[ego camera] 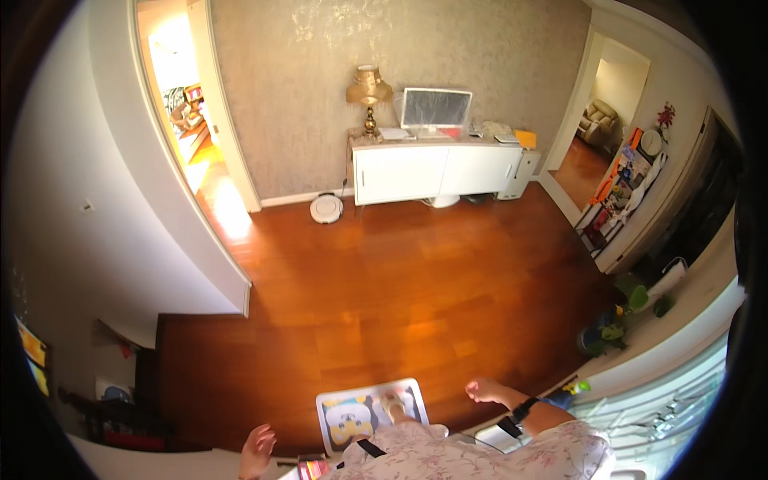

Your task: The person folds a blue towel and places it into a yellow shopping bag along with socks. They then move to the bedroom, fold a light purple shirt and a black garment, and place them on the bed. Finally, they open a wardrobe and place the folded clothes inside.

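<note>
My left hand (259,447) hangs low at the bottom of the view, fingers loosely bent, with nothing visible in it. My right hand (485,391) is held out ahead of my body with its fingers curled in; I see nothing in it. A dark band (524,410) circles the right wrist. Between the hands lies a light-bordered floor mat (348,420) with a cartoon animal print, and one of my feet (393,405) is on it. Beside the left hand is a small pink and red printed item (313,469), partly cut off by the frame.
A white cabinet (399,175) against the far wall carries a gold lamp (369,90) and a monitor (437,109). A robot vacuum (327,208) sits on the wooden floor (384,282). Doorways open left and right. A crowded shelf (624,180) and a potted plant (612,330) line the right side.
</note>
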Demonstrator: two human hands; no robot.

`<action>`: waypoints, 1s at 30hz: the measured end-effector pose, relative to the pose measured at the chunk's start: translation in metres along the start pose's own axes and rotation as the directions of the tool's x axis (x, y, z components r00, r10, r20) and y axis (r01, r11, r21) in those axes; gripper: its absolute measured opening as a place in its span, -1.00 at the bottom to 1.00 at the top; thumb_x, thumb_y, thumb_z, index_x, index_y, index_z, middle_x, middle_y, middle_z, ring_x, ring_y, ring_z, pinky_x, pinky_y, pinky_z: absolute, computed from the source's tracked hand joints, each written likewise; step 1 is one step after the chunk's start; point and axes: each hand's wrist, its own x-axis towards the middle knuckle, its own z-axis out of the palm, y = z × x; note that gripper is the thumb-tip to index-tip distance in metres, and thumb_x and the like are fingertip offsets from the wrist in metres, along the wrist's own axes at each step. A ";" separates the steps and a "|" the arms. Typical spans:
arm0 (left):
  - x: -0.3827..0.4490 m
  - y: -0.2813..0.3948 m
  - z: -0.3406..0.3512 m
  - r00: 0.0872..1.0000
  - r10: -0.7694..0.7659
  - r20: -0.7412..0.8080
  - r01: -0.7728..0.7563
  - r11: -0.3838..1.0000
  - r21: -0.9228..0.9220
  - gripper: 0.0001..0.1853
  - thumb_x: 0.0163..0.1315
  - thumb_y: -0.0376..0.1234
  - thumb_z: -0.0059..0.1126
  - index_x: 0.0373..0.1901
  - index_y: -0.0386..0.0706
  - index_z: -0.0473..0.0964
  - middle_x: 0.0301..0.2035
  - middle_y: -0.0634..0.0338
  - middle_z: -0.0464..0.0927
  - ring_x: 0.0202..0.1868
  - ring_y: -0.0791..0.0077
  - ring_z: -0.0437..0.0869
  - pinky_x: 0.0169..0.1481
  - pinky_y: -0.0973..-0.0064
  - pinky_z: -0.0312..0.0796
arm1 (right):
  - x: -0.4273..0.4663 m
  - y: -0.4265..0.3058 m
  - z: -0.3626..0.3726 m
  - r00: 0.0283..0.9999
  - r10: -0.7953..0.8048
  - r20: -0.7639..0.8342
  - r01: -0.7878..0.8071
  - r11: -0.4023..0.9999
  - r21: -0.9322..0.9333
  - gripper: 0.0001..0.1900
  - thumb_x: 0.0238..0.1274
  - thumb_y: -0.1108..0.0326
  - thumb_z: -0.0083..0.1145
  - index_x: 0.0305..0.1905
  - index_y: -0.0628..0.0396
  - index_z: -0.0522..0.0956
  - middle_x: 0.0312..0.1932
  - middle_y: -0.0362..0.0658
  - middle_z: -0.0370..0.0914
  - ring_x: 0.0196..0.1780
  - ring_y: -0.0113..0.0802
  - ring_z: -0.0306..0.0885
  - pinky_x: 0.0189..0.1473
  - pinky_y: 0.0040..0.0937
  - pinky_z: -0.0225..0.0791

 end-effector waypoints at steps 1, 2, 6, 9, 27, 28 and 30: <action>0.018 -0.010 -0.009 0.999 -0.029 -0.037 0.025 0.995 -0.100 -0.62 0.21 -0.38 0.01 0.08 -0.17 0.28 -0.18 0.17 0.50 -0.21 0.52 0.56 -0.26 0.63 0.42 | 0.023 0.010 -0.002 0.995 -0.021 0.094 0.006 0.987 0.159 -0.80 0.22 0.27 -0.13 -0.42 0.03 0.48 -0.53 -0.32 0.44 -0.50 -0.52 0.37 -0.49 -0.52 0.23; 0.034 -0.024 -0.011 0.995 0.065 -0.075 -0.077 0.983 -0.167 -0.62 0.23 -0.32 0.01 0.09 -0.15 0.30 -0.20 0.23 0.50 -0.21 0.54 0.53 -0.25 0.64 0.38 | 0.054 0.019 -0.006 0.962 0.112 0.248 -0.173 0.955 0.240 -0.81 0.23 0.21 -0.11 -0.34 0.02 0.49 -0.47 -0.35 0.45 -0.47 -0.52 0.39 -0.48 -0.51 0.25; 0.130 -0.050 0.044 0.974 -0.015 -0.228 -0.042 0.969 -0.244 -0.62 0.24 -0.26 0.05 0.07 -0.14 0.32 -0.17 0.27 0.49 -0.21 0.53 0.53 -0.24 0.69 0.35 | 0.204 0.020 -0.004 0.928 0.135 0.348 -0.217 0.953 0.210 -0.75 0.20 0.09 -0.02 -0.22 0.00 0.51 -0.46 -0.26 0.51 -0.40 -0.45 0.47 -0.51 -0.42 0.31; 0.207 0.013 0.084 0.987 -0.144 -0.068 0.133 0.981 -0.139 -0.67 0.23 -0.37 0.00 0.03 -0.17 0.31 -0.21 0.20 0.49 -0.22 0.50 0.55 -0.23 0.61 0.41 | 0.308 -0.056 -0.009 0.896 -0.381 0.227 0.422 0.575 -0.701 -0.76 0.13 0.18 0.00 -0.39 0.14 0.55 -0.49 -0.11 0.53 -0.46 -0.29 0.46 -0.46 -0.33 0.30; 0.745 0.258 0.054 0.982 0.163 0.100 -0.147 0.977 -0.152 -0.68 0.26 -0.27 0.00 -0.01 -0.21 0.38 -0.20 0.15 0.53 -0.16 0.43 0.57 -0.13 0.58 0.41 | 0.645 -0.304 -0.315 0.833 -0.542 -0.108 0.535 0.840 -0.087 -0.70 0.25 0.16 -0.14 -0.19 0.17 0.50 -0.26 -0.02 0.53 -0.18 -0.14 0.47 -0.17 -0.27 0.32; 0.772 0.266 0.053 0.969 0.215 0.117 -0.195 0.967 -0.164 -0.69 0.26 -0.28 -0.01 -0.01 -0.21 0.38 -0.22 0.14 0.53 -0.17 0.44 0.57 -0.14 0.59 0.41 | 0.672 -0.312 -0.319 0.839 -0.538 -0.083 0.533 0.843 -0.067 -0.71 0.24 0.18 -0.13 -0.18 0.17 0.50 -0.25 -0.02 0.53 -0.16 -0.14 0.47 -0.15 -0.27 0.32; 0.815 0.276 0.045 0.958 0.271 0.091 -0.250 0.949 -0.194 -0.70 0.26 -0.31 -0.02 -0.02 -0.22 0.38 -0.24 0.14 0.55 -0.21 0.47 0.57 -0.16 0.60 0.41 | 0.725 -0.339 -0.330 0.861 -0.509 -0.023 0.508 0.861 -0.035 -0.72 0.22 0.20 -0.10 -0.17 0.16 0.50 -0.24 -0.03 0.53 -0.15 -0.15 0.48 -0.12 -0.28 0.32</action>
